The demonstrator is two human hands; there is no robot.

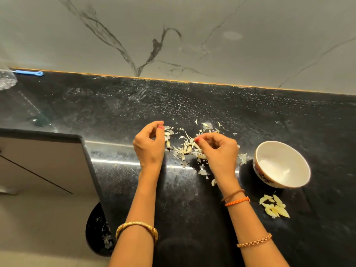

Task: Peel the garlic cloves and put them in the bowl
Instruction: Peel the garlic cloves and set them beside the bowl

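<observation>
Two hands over garlic skins on a black tabletop [192,199].

Left hand [149,145]: fingers curled, nothing visibly held. Right hand [219,149]: fingers curled; whether it pinches anything, cannot tell. Skins [185,149]: scattered between and beyond both hands. Peeled cloves [274,206]: heaped on the tabletop just in front of the bowl [300,170], right of the right wrist.

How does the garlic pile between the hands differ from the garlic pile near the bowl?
The pile between the hands is dull, papery skins, scattered wide; the pile near the bowl is smooth, pale yellow peeled cloves, kept close together. The first lies left of the bowl, the second in front of it. Both rest on the black counter.
</observation>
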